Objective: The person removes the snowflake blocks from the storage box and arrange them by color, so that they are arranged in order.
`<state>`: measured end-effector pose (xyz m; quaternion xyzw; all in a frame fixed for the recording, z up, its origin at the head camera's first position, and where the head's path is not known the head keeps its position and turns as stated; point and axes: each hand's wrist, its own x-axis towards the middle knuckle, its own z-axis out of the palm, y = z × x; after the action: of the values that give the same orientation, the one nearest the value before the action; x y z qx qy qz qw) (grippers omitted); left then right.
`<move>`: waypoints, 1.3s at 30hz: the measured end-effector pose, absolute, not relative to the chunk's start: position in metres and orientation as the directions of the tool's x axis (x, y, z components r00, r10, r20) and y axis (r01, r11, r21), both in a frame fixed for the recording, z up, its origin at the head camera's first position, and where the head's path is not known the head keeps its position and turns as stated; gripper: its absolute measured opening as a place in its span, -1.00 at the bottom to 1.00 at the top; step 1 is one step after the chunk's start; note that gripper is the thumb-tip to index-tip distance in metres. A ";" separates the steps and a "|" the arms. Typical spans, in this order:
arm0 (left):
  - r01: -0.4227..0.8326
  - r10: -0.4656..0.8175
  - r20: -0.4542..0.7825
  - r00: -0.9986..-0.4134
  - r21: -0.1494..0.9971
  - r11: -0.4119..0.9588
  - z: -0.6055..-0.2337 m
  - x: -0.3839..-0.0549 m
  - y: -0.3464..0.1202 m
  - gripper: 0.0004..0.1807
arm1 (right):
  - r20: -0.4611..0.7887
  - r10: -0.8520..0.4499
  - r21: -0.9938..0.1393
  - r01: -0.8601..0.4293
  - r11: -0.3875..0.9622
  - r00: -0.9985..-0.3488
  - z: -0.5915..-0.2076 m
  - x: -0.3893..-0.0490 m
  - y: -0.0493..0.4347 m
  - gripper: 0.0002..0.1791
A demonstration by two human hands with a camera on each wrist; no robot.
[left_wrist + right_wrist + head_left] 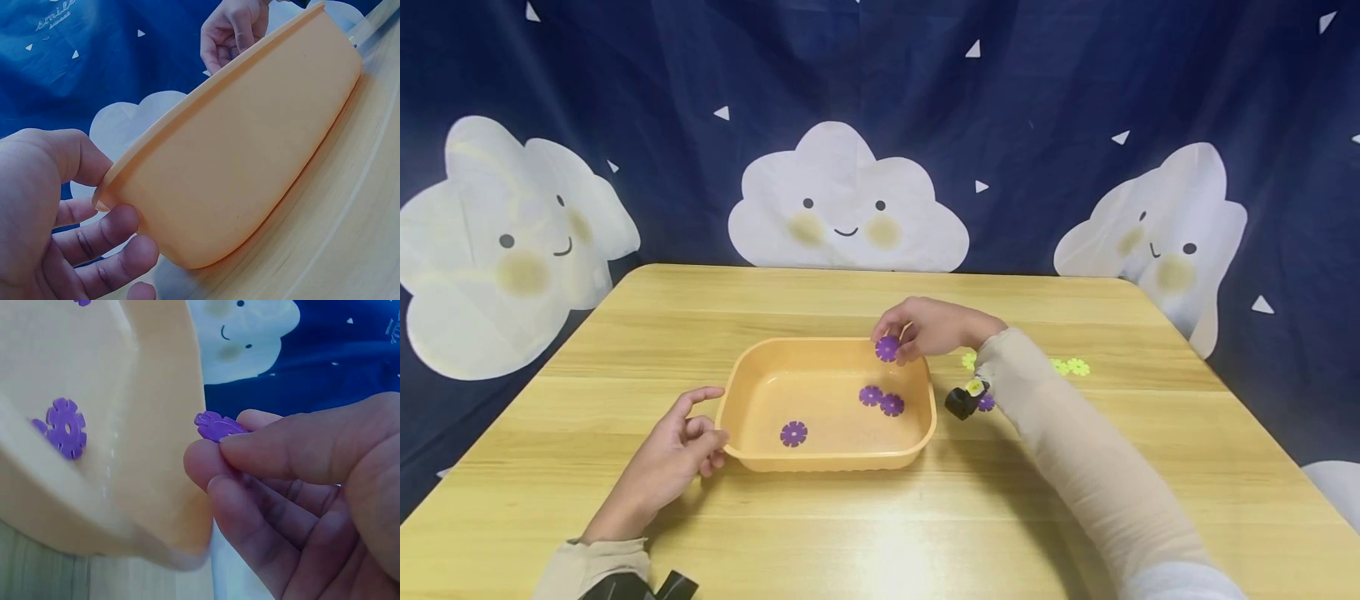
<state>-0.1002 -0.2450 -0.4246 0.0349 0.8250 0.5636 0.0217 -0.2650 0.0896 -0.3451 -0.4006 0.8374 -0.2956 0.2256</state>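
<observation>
An orange plastic basin [820,461] stands on the table, with several purple notched snowflake discs [793,433] lying on its floor. My left hand [673,450] holds the basin's left end, thumb and fingers at the rim [187,106]. Over the basin's back right corner, my right hand [928,325] pinches another purple snowflake disc [215,426] between thumb and fingertips. That disc [887,348] overlaps the back wall in the head view. Two discs lie close together below it, one of them plain in the right wrist view [67,428].
Right of the basin, yellow-green snowflake discs [1078,367] lie on the wooden table [820,533], partly hidden by the right sleeve [1075,450]. One purple disc [986,403] is beside the right wrist camera [962,402]. A blue cloud-print curtain [685,58] hangs behind the table.
</observation>
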 end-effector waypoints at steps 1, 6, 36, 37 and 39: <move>0.034 0.082 0.004 -0.997 0.932 0.362 -0.425 -0.100 -0.245 -0.40 | -0.133 -0.804 -0.676 -0.540 0.502 -0.580 -0.345 -0.265 0.092 -0.59; 0.033 0.080 0.005 -0.997 0.934 0.357 -0.425 -0.100 -0.245 -0.40 | -0.108 -0.793 -0.682 -0.536 0.498 -0.599 -0.343 -0.264 0.102 -0.60; 0.025 0.079 -0.004 -0.997 0.931 0.365 -0.424 -0.100 -0.246 -0.39 | -0.089 -0.706 -0.739 -0.428 0.519 -0.703 -0.365 -0.261 0.182 -0.62; 0.025 0.079 -0.004 -0.997 0.931 0.363 -0.424 -0.100 -0.245 -0.39 | -0.087 -0.705 -0.740 -0.428 0.519 -0.704 -0.367 -0.261 0.185 -0.63; 0.028 0.082 -0.002 -0.997 0.932 0.361 -0.424 -0.100 -0.245 -0.39 | -0.089 -0.699 -0.739 -0.423 0.524 -0.710 -0.370 -0.259 0.192 -0.63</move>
<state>-0.0997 -0.2452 -0.4241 0.0334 0.8244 0.5644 0.0242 -0.2594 0.1918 -0.3702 -0.3293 0.8516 -0.3601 0.1913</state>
